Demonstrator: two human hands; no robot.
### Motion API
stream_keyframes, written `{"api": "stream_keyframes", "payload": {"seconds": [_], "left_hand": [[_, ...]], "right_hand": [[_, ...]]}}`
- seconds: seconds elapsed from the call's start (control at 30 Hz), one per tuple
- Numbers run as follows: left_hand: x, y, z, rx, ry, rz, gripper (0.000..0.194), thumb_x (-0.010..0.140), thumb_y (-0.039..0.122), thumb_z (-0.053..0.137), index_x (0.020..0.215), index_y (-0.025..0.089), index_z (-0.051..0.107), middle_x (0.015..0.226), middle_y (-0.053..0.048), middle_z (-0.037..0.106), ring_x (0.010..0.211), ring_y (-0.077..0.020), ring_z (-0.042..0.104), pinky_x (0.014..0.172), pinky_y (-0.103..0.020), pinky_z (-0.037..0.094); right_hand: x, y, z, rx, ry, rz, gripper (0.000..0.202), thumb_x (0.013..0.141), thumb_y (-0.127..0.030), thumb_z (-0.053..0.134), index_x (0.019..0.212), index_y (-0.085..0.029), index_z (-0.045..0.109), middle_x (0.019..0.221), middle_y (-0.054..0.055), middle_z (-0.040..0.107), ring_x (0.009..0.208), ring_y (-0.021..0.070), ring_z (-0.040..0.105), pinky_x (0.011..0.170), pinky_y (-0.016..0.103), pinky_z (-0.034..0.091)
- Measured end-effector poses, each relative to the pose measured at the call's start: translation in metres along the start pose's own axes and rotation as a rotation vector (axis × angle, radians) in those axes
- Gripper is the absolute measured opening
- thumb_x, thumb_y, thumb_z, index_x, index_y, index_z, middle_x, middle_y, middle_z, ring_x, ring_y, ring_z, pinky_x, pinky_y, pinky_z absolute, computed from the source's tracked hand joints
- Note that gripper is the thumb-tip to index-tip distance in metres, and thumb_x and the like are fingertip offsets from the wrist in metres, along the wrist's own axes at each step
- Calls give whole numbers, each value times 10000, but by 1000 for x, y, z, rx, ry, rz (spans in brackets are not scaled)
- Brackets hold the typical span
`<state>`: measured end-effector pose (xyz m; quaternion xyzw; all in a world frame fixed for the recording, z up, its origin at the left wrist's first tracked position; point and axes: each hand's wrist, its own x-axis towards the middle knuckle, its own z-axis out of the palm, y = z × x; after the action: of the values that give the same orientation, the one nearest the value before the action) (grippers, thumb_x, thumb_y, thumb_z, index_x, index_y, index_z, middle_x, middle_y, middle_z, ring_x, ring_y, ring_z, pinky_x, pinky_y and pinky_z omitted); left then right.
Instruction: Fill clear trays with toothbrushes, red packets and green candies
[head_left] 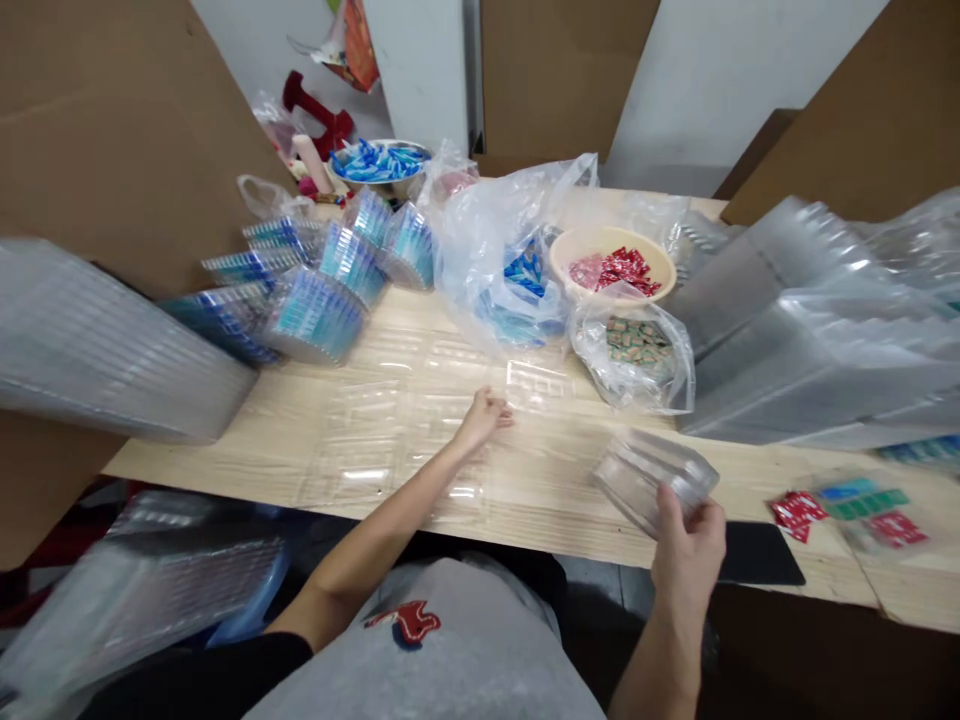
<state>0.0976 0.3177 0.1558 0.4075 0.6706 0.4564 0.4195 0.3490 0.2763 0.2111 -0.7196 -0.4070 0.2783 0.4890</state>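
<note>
My right hand (pixel 690 545) grips a short stack of clear plastic trays (pixel 656 475), tilted above the front of the table, thumb on the near side. Over the middle of the table, my left hand (pixel 484 418) has loosely bent fingers, slightly apart, with nothing visible in them. Just beyond its fingertips is a single clear tray (pixel 538 385) on the wood. More clear trays (pixel 364 440) lie flat in rows to the left of that hand and partly under the forearm. Their edges are hard to make out against the tabletop.
Bundles of blue-printed trays (pixel 315 312) stand at the back left. Behind are a plastic bag with blue pieces (pixel 525 270), a cream bowl (pixel 559 262) of red packets and a bag of small green-brown packets (pixel 637 345). Tall clear tray stacks (pixel 810 370) flank the right; a black phone-like slab (pixel 761 553) lies in front.
</note>
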Motion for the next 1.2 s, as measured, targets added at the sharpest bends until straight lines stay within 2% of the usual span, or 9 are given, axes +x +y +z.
{"api": "stream_keyframes", "payload": {"seconds": [0.1, 0.2, 0.3, 0.47, 0.6, 0.7, 0.83, 1.0, 1.2], "left_hand": [[3, 0, 4, 191, 35, 92, 445, 836, 102, 535, 1277, 145, 492, 1389, -190, 425, 1305, -301, 400, 1088, -550, 293], [1, -1, 17, 344, -34, 194, 343, 790, 71, 599, 1115, 175, 630, 1459, -131, 394, 1401, -315, 223, 1152, -531, 125], [14, -4, 31, 433, -109, 232, 143, 834, 120, 581, 918, 172, 683, 1318, -124, 542, 1322, -306, 338, 1122, -523, 182], [36, 1, 43, 458, -112, 246, 219, 897, 125, 469, 981, 159, 669, 1319, -144, 521, 1348, -302, 268, 1112, -551, 152], [9, 20, 47, 370, -241, 265, 279, 928, 132, 433, 1092, 145, 658, 1309, -142, 549, 1287, -263, 401, 1081, -489, 289], [-25, 36, 53, 261, -505, 287, 245, 943, 222, 480, 1023, 161, 704, 999, -61, 705, 932, -155, 631, 863, -294, 485], [-51, 45, 63, -113, -806, 194, 238, 869, 260, 623, 1077, 168, 691, 941, -20, 710, 808, -104, 625, 773, -220, 482], [-50, 42, 63, -285, -856, -19, 183, 829, 157, 643, 992, 182, 723, 876, 11, 697, 838, -117, 617, 875, -260, 451], [-56, 41, 55, -291, -883, -1, 192, 778, 138, 684, 959, 184, 730, 909, 3, 703, 922, -151, 630, 918, -292, 454]], "right_hand": [[-3, 0, 0, 24, 8, 17, 518, 560, -592, 670, 834, -176, 529, 766, 11, 565, 718, 171, 523, 674, 317, 421], [-7, -4, 5, 46, 3, 39, 514, 546, -592, 661, 819, -179, 522, 756, 11, 565, 717, 172, 522, 666, 312, 423], [-11, -9, 8, 83, -72, 57, 532, 529, -592, 674, 827, -180, 517, 751, 12, 577, 692, 165, 522, 651, 307, 420], [-24, -14, 11, 90, -157, 51, 572, 520, -595, 702, 868, -171, 538, 734, 20, 602, 649, 158, 525, 617, 297, 417], [-28, -11, 12, 110, -178, 38, 593, 526, -623, 713, 872, -174, 539, 748, 35, 628, 660, 169, 553, 611, 293, 432], [-23, -10, 12, 72, -177, 15, 636, 515, -675, 708, 872, -176, 540, 748, 33, 620, 651, 166, 547, 596, 283, 421], [-15, -13, 16, -18, -217, -20, 712, 486, -791, 647, 838, -184, 525, 685, 6, 558, 603, 153, 490, 563, 283, 391], [-17, -13, 19, -43, -258, -62, 705, 504, -813, 622, 814, -188, 513, 670, -1, 540, 596, 150, 476, 563, 286, 386], [-26, -12, 16, -31, -277, -66, 581, 582, -702, 651, 825, -189, 527, 689, 6, 583, 602, 146, 499, 551, 267, 387]]}}
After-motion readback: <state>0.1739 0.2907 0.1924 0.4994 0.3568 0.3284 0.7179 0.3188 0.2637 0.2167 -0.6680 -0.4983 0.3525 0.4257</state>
